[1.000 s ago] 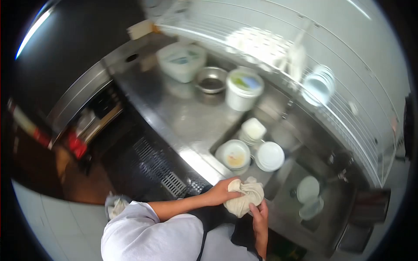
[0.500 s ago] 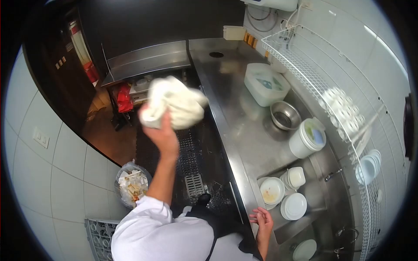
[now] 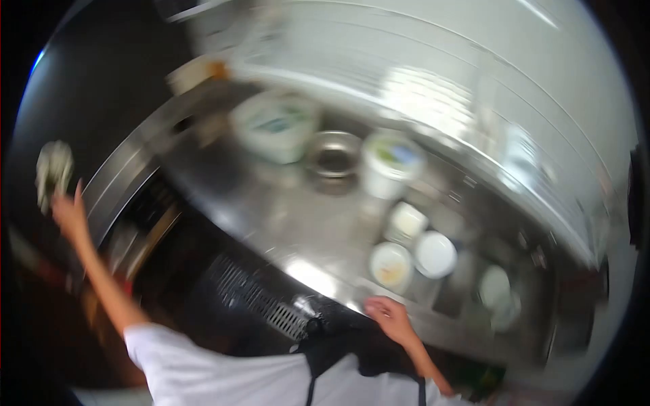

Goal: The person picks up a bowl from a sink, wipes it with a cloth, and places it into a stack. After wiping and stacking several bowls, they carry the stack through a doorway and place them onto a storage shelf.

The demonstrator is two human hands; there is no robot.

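Note:
Far to the left, my left hand (image 3: 70,211) is at the end of an outstretched arm, with a whitish cloth (image 3: 54,168) at its fingers. The cloth hangs against the dark wall, and its lower part meets the hand; blur hides the exact grip. My right hand (image 3: 389,317) is by the front edge of the steel counter (image 3: 271,223), fingers loosely bent and holding nothing. Just beyond it are a white bowl with food remains (image 3: 391,265), a stack of white dishes (image 3: 435,254) and a squarish white dish (image 3: 408,220).
Along the back of the counter stand a translucent tub (image 3: 276,128), a steel bowl (image 3: 335,157) and a white bucket (image 3: 391,162). A white wire rack (image 3: 325,84) with white cups (image 3: 430,101) hangs above. More dishes (image 3: 495,287) lie in the sink at right.
My view has swung, so the counter now lies across the middle. My left hand and the cloth have moved far out to the left. My right hand stays near the counter edge.

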